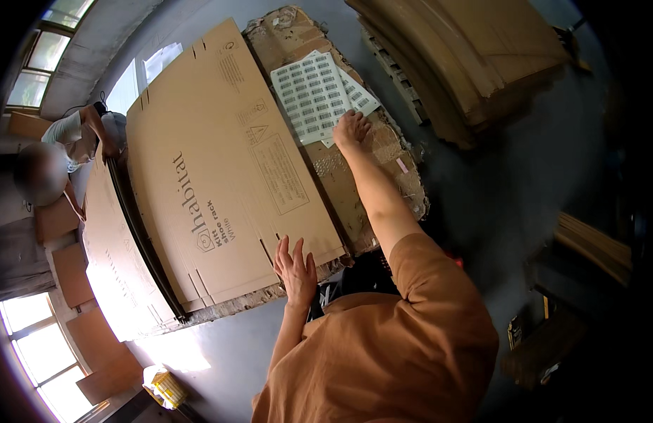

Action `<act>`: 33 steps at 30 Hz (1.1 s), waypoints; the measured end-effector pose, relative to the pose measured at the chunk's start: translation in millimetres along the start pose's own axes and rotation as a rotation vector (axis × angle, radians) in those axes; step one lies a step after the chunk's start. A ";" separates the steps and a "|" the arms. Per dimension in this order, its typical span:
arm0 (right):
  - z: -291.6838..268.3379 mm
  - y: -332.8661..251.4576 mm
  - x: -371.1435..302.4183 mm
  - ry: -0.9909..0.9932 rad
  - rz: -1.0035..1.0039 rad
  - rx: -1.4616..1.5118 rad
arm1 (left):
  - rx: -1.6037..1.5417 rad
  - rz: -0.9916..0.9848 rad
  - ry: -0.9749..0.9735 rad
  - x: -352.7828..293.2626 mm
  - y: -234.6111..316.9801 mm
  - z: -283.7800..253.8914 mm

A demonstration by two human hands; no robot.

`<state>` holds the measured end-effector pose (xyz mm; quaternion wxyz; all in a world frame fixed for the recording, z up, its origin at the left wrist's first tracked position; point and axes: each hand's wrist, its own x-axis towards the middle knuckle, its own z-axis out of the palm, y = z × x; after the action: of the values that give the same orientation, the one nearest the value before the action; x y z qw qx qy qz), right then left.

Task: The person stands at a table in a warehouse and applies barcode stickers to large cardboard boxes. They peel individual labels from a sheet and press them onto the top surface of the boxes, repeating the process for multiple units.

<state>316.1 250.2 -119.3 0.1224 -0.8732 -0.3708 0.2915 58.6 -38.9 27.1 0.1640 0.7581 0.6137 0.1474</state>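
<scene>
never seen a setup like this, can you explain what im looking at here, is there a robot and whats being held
There is no robot: these are a person's own bare hands. The single picture comes from a wide fisheye camera on that person's head, looking down, so straight edges bend near the rim.

On a worn, cardboard-covered work surface lies a large flat brown cardboard panel with dark print. Beside it are white sheets of small barcode labels. The right hand is at their near corner with fingers bent; whether its grip pinches a sheet, I can't tell. The left hand, fingers spread, is at the panel's near edge and holds nothing visible.

At the picture's left, a co-worker in a light top leans in beside a long dark strip.
</scene>
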 end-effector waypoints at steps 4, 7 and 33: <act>-29.8 3.6 -1.7 0.140 -0.007 -0.156 | 0.007 -0.082 0.032 -16.7 -14.3 -2.0; -43.5 20.8 21.6 0.170 -0.004 -0.154 | 0.041 -0.130 0.038 -34.5 -29.6 1.3; -9.5 114.0 -271.6 -0.391 0.147 1.444 | -1.642 -0.761 -0.201 96.7 -49.8 56.8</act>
<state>236.7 -24.3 -47.1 0.5769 -0.5306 -0.0430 0.6195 58.4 61.5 -43.5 0.7428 0.1586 0.5072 0.4072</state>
